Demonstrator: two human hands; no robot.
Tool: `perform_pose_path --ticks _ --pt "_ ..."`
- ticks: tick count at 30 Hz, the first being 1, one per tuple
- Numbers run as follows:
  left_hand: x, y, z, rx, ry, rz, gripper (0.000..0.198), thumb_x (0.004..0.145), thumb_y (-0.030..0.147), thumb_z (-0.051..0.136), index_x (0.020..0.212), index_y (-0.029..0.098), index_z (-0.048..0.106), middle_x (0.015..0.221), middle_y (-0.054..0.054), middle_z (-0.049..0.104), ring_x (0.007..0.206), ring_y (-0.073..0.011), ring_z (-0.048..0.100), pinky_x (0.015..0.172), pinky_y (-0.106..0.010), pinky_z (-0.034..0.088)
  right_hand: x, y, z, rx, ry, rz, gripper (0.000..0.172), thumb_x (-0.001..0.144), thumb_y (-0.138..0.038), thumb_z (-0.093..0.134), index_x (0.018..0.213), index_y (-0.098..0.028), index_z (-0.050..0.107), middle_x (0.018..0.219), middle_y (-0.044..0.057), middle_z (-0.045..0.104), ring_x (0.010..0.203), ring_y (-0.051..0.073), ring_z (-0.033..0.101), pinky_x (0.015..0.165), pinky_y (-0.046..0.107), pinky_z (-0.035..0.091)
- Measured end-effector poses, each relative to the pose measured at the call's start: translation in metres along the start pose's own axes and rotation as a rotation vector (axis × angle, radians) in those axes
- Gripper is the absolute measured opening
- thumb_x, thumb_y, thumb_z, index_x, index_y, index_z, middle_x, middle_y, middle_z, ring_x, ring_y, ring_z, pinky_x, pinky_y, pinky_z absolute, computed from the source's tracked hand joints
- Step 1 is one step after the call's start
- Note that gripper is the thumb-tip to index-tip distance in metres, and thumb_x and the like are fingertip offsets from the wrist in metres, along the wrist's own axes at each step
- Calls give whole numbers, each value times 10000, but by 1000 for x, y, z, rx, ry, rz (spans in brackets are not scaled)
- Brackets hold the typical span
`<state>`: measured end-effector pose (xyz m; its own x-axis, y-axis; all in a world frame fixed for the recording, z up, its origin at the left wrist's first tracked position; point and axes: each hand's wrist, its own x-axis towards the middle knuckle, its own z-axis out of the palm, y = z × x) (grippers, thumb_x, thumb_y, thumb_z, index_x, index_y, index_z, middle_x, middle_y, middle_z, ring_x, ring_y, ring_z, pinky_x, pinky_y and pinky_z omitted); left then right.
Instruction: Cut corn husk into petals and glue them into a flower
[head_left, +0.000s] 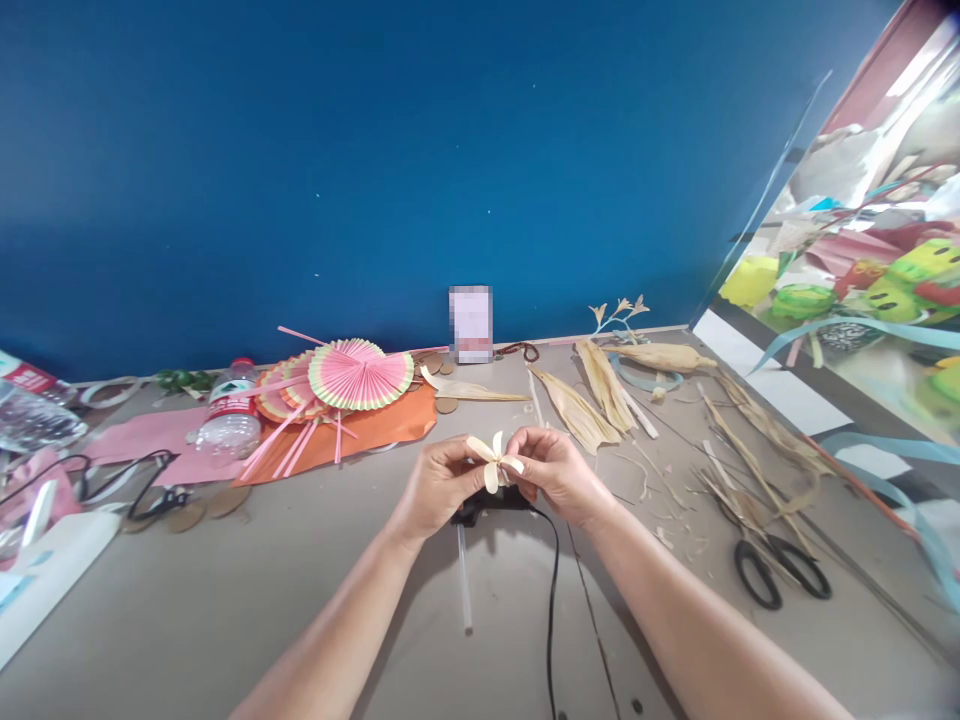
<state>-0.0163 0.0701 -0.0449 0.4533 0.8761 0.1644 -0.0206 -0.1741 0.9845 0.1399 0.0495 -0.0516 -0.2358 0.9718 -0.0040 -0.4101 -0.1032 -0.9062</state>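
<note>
Between my two hands is a small cream flower (493, 464) with several narrow petals, held up over the table. My left hand (444, 482) pinches it from the left, thumb and forefinger at a petal. From the right, my right hand (553, 470) grips it with closed fingertips. Behind and below the flower lies a black device (495, 508), partly hidden by my hands, probably a glue gun, with a cable trailing toward me. A translucent stick (465, 580) sticks out from its near side.
Dried corn husks (577, 405) lie at the back right, with black-handled scissors (780, 570) nearer me. Pink paper fans (360, 375) rest on orange paper (405, 425) at the left, beside a plastic bottle (229, 410). A blue wall (375, 180) closes off the back.
</note>
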Motion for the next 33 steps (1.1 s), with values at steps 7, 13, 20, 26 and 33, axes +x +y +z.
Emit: perform_pose_path --ticks 7,13,20,26,33 --pt "-1 3 0 -38 -57 -47 142 633 263 687 640 132 632 588 10 538 524 -80 471 490 -191 390 0 0 -3 -34 -64 60 255 603 -306 730 623 -135 540 482 -37 531 330 26 381 314 148 272" --pt "-1 6 -1 13 -83 -46 138 662 263 665 647 126 649 622 -15 578 568 -96 501 534 -203 405 0 -1 -6 -19 -74 66 249 630 -301 714 617 -128 536 480 -27 546 326 26 392 313 141 287" --pt "-1 3 -2 34 -70 0 123 679 261 647 658 143 674 634 -17 563 538 -85 483 490 -190 392 1 0 -8 10 -91 99 227 630 -273 717 628 -137 535 457 -44 522 323 25 377 314 138 290" --pt "-2 2 -1 7 -24 -3 104 655 248 670 642 145 662 597 0 557 487 -69 457 466 -187 379 1 3 -10 21 -107 96 212 658 -281 698 635 -132 548 473 -37 529 319 22 380 308 137 276" --pt "-1 4 0 6 -32 20 91 661 235 666 634 150 645 599 9 542 497 -67 460 500 -195 388 1 3 -10 61 -133 116 214 640 -284 709 650 -134 555 477 -42 526 318 18 372 304 136 271"
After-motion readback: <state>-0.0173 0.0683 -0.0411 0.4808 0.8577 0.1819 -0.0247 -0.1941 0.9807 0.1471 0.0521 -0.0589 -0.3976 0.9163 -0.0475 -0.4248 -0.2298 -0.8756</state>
